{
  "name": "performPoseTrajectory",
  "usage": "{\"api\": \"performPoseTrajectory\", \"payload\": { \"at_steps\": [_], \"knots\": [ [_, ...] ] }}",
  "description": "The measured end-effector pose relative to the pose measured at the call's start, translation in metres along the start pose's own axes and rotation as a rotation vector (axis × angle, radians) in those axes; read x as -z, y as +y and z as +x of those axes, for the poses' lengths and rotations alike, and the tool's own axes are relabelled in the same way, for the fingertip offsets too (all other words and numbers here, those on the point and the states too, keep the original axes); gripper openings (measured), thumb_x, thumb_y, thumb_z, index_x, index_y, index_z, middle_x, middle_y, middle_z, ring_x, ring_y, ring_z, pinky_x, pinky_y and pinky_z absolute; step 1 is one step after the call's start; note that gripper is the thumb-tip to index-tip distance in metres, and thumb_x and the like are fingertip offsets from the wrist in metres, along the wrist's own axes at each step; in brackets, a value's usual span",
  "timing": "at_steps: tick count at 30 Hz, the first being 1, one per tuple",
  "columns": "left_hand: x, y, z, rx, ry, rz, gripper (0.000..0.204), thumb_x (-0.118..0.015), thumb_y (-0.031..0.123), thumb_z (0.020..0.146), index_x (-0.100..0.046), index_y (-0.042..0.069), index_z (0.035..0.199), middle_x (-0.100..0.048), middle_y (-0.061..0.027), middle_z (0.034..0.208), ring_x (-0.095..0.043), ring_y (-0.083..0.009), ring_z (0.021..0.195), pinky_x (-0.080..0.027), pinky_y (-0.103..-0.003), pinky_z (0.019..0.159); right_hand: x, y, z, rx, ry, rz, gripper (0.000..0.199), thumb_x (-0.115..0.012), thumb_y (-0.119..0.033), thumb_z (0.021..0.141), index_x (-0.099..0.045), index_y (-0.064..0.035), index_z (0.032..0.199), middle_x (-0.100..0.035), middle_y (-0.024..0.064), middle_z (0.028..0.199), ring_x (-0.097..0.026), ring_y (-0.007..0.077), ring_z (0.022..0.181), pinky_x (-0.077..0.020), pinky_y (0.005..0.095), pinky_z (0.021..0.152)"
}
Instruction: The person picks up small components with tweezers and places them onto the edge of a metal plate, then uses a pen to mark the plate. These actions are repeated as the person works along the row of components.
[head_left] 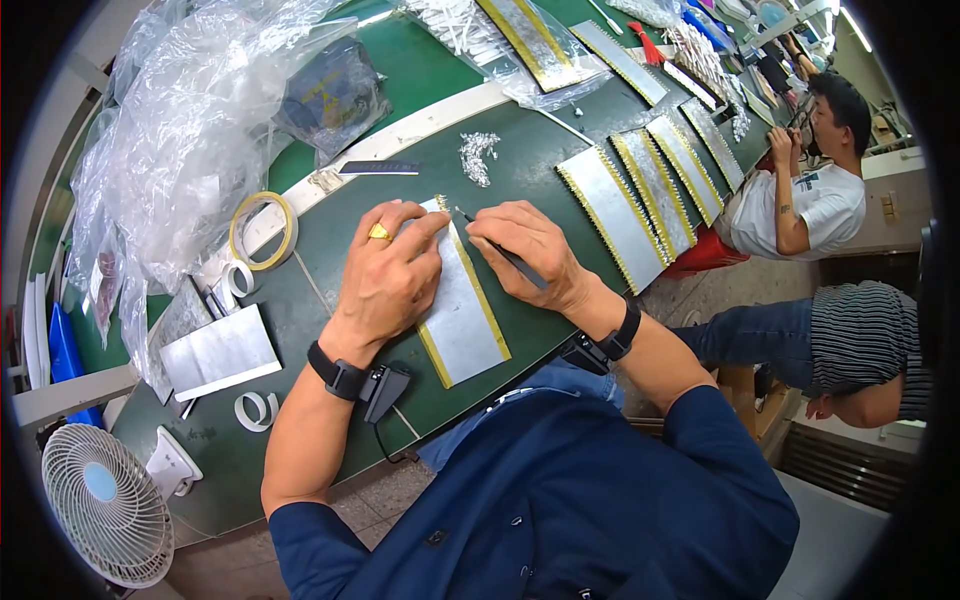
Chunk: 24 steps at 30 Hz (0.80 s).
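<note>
A flat silver plate (468, 325) with yellow tape along its long edges lies on the green table in front of me. My left hand (390, 268), with a gold ring, rests on the plate's far left part, its fingers curled and holding it down. Between the fingers of my right hand (530, 250) is a pair of slim black tweezers (522, 268). Their tip is close to the plate's far end, near my left fingertips. Beyond my hands lies a small heap of shiny silvery scraps (478, 158).
On the right lie several taped plates with toothed edges (612, 212). At left are a yellow tape roll (288, 240), white tape rolls (256, 411), a silver block (222, 352), clear plastic bags (190, 130) and a fan (105, 500). A co-worker (815, 200) sits at far right.
</note>
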<state>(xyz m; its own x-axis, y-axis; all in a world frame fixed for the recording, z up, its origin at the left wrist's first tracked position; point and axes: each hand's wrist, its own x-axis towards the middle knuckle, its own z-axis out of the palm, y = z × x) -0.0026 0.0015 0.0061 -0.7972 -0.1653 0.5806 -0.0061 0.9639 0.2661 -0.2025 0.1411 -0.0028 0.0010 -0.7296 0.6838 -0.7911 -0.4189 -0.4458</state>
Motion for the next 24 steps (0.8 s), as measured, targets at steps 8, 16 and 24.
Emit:
{"api": "performPoseTrajectory", "payload": {
  "at_steps": [8, 16, 24],
  "knots": [
    [0.000, -0.001, 0.000, 0.094, 0.039, -0.056, 0.010, -0.078, 0.002, 0.089, -0.074, 0.001, 0.081, -0.077, -0.0084, 0.128, -0.070, -0.0304, 0.119, -0.053, -0.050, 0.108, 0.009, -0.003, -0.003, -0.633, 0.006, 0.432, 0.013, -0.074, -0.007, 0.108, -0.076, 0.0050, 0.113, -0.079, 0.0119, 0.110, -0.076, 0.0183, 0.102, -0.0610, 0.0350, 0.092],
    [0.002, 0.002, 0.003, 0.102, 0.075, -0.148, 0.011, -0.082, 0.003, 0.090, -0.074, 0.002, 0.082, -0.078, -0.0081, 0.125, -0.071, -0.0305, 0.117, -0.054, -0.049, 0.107, 0.007, -0.002, 0.002, -0.826, 0.080, 0.778, 0.024, -0.070, -0.019, 0.114, -0.076, 0.0038, 0.117, -0.080, 0.0080, 0.107, -0.074, 0.0135, 0.101, -0.0577, 0.0277, 0.096],
    [-0.002, 0.000, 0.001, 0.057, 0.103, -0.092, 0.007, -0.083, 0.004, 0.090, -0.076, 0.002, 0.086, -0.078, -0.0060, 0.118, -0.072, -0.0283, 0.113, -0.056, -0.050, 0.107, 0.007, -0.006, 0.002, -0.811, 0.005, 0.707, 0.024, -0.070, -0.018, 0.114, -0.074, 0.0034, 0.123, -0.081, 0.0082, 0.103, -0.074, 0.0130, 0.099, -0.0580, 0.0275, 0.094]
  ]
}}
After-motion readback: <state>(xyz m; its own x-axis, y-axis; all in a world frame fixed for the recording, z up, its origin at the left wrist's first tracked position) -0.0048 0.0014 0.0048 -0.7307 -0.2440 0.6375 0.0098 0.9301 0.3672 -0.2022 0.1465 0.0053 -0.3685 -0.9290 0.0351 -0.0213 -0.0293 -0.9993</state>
